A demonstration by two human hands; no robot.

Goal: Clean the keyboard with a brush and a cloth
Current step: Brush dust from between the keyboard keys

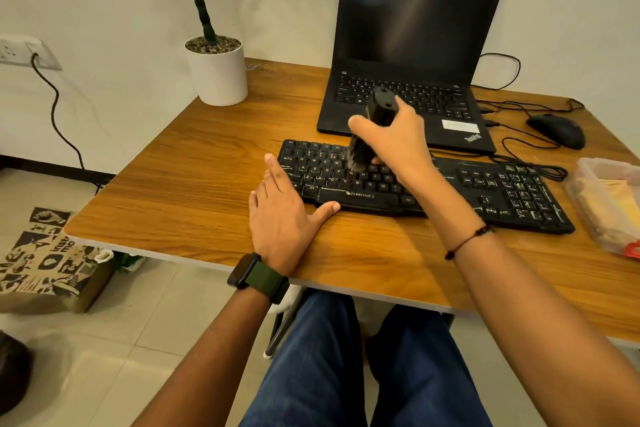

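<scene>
Two bare hands work at a black Zebronics keyboard [426,187] lying near the wood-grain desk's [194,163] front edge. The right hand [394,139] grips a black brush [375,125] upright, bristles on the keys; the left hand [280,215] rests flat, fingers straight, touching the keyboard's left end.

black keyboard [450,191], black brush [375,121], wood-grain table [194,184], white pot [221,76]

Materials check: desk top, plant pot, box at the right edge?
Desk top: wood-grain surface with slight sheen, likely laminate; pale edge band shows. Plant pot: smooth matte white, ceramic or plastic, cannot tell. Box: translucent, likely plastic; yellowish contents show through.
</scene>
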